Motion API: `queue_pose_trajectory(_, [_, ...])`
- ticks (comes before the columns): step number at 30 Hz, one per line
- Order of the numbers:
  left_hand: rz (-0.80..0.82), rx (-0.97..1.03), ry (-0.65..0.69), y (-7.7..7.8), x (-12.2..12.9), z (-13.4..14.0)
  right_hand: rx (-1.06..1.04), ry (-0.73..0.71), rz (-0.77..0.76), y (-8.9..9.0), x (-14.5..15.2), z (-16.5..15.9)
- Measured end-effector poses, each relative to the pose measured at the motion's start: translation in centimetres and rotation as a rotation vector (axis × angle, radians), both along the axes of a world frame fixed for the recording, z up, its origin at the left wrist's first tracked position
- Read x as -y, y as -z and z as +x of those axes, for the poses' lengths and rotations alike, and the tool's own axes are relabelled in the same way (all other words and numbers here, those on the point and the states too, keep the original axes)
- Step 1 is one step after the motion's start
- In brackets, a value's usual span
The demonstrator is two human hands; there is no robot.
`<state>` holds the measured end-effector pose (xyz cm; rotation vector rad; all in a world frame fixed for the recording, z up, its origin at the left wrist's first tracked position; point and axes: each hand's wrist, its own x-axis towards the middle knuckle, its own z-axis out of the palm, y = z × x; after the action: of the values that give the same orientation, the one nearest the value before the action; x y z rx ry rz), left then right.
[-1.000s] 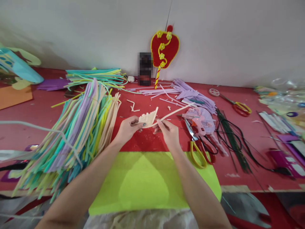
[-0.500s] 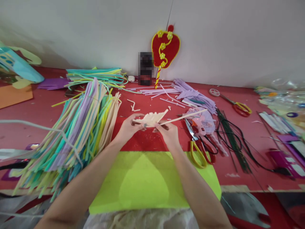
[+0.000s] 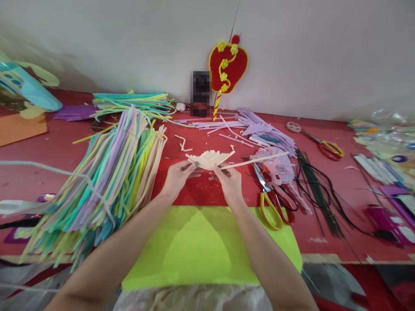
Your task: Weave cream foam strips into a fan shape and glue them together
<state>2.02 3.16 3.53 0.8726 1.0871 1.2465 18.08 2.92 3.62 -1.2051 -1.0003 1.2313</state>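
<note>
Pinching a cream fan-shaped piece [image 3: 209, 158] from both sides in the head view, the left hand [image 3: 177, 178] grips its left corner while the right hand [image 3: 229, 181] nips its right corner together with a long cream strip [image 3: 256, 160] running off to the right. The piece hovers just above the red bench [image 3: 52, 151], beyond a lime sheet [image 3: 207, 246]. A heap of pastel strips [image 3: 110, 172] lies to the left; yellow-handled scissors [image 3: 270, 207] lie just right of the right hand.
</note>
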Motion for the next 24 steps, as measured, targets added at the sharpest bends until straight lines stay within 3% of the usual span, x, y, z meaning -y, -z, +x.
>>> queue_pose_trajectory(24, [0.029,-0.111,-0.05,-0.23,-0.19,-0.47,-0.107,-0.084,-0.063,-0.51,-0.04,0.34])
